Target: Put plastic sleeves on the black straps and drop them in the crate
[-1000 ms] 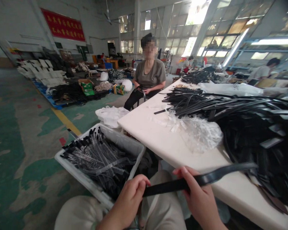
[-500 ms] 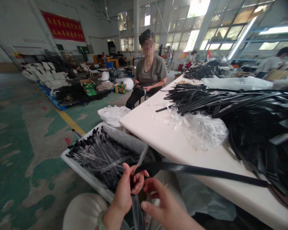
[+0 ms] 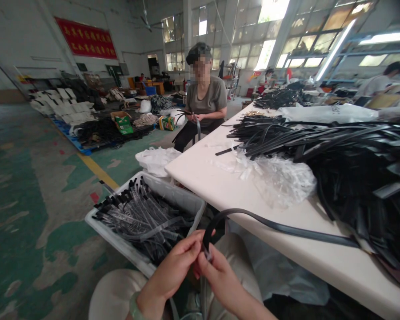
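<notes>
A long black strap (image 3: 280,227) arches from the table edge down to my two hands, which meet above my lap. My left hand (image 3: 182,262) is closed on the strap near its bend, a bracelet at the wrist. Pinched on the strap's lower end, where a clear plastic sleeve seems to start, is my right hand (image 3: 220,271). The sleeved part hangs below between my knees. Left of my hands, a white bin (image 3: 120,249) holds several black straps in clear sleeves (image 3: 143,213).
The white table (image 3: 203,173) carries a heap of black straps (image 3: 363,169) and crumpled clear plastic (image 3: 286,178). White bags (image 3: 158,160) lie behind the bin. A seated person (image 3: 206,98) holds straps across from me.
My hands have come together, the left moving right and the right closing on the strap. The strap now bends in a higher arch. The seated person's head has lowered.
</notes>
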`<state>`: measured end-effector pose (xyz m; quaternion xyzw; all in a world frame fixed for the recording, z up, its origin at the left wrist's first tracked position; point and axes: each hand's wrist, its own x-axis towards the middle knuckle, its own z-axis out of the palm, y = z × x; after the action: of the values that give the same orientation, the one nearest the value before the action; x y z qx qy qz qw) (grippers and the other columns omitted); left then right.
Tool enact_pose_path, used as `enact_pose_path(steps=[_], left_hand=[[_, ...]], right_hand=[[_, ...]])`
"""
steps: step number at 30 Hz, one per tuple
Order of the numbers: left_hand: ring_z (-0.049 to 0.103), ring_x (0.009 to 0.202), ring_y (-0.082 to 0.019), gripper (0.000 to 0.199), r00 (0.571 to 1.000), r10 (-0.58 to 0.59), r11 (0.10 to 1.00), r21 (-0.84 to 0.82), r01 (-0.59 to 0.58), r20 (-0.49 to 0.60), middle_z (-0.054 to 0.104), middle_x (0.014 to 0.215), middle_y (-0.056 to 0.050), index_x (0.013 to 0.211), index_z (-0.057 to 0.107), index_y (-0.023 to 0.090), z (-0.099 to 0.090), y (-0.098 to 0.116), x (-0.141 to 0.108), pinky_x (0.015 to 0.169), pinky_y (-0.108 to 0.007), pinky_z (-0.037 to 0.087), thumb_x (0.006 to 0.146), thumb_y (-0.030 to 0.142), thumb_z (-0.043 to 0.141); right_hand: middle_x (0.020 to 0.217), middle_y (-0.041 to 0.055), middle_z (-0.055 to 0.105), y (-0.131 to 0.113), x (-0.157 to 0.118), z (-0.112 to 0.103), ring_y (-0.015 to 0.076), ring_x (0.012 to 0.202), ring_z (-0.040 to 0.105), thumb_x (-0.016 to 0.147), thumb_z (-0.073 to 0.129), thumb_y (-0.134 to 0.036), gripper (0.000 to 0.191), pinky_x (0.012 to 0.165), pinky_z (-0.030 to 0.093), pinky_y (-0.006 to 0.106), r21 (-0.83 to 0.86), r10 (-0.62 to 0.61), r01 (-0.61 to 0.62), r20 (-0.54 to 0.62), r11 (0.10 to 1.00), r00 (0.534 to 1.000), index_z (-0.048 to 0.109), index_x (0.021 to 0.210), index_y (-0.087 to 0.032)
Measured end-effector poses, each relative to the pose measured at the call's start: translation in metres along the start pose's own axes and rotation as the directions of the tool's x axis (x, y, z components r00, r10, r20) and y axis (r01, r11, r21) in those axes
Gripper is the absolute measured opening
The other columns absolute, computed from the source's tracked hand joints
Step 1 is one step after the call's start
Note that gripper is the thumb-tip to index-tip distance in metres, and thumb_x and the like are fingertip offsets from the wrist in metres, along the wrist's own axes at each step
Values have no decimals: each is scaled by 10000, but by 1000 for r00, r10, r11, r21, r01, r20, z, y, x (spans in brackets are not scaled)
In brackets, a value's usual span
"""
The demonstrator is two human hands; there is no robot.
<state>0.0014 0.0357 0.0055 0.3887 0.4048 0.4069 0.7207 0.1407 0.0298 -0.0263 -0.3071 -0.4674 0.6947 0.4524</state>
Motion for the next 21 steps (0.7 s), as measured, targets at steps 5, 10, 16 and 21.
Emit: enact_pose_path(steps=[5, 10, 16, 21], left_hand=[[636, 674, -164, 793, 994, -111, 985, 134, 109, 10, 730, 873, -78, 1288, 607, 179, 2, -27, -3, 629, -267, 509, 773, 781, 642], [267, 350, -71, 775, 983, -166, 872, 452, 186, -84, 362, 410, 95, 698, 553, 186, -15, -27, -9, 390, -232, 190, 682, 954, 457], [418, 490, -98, 711, 966, -247, 616, 756, 221, -82, 464, 588, 42, 685, 517, 185, -54, 11, -33, 458, -227, 279, 749, 891, 460], [386, 457, -100, 763, 958, -282, 710, 682, 172, 52, 452, 548, 66, 781, 503, 203, -57, 15, -34, 439, -223, 266, 673, 958, 461]], right_hand=[[743, -32, 533, -10, 8, 0, 128, 692, 469, 920, 635, -597, 393, 680, 419, 262, -1, -81, 82, -159, 997, 984, 604, 837, -215], [987, 33, 717, -51, 10, -44, 168, 894, 653, 555, 961, -523, 709, 810, 560, 269, 531, 54, 177, -390, 829, 919, 691, 1137, -221], [635, -50, 590, -109, -13, -106, 28, 432, 455, 569, 968, -427, 455, 368, 400, 96, 509, 48, 349, -614, 787, 788, 704, 830, -163], [686, -5, 626, -125, -48, -90, 28, 377, 406, 776, 774, -611, 455, 327, 344, 140, -165, -269, 216, -698, 962, 664, 679, 720, -169]])
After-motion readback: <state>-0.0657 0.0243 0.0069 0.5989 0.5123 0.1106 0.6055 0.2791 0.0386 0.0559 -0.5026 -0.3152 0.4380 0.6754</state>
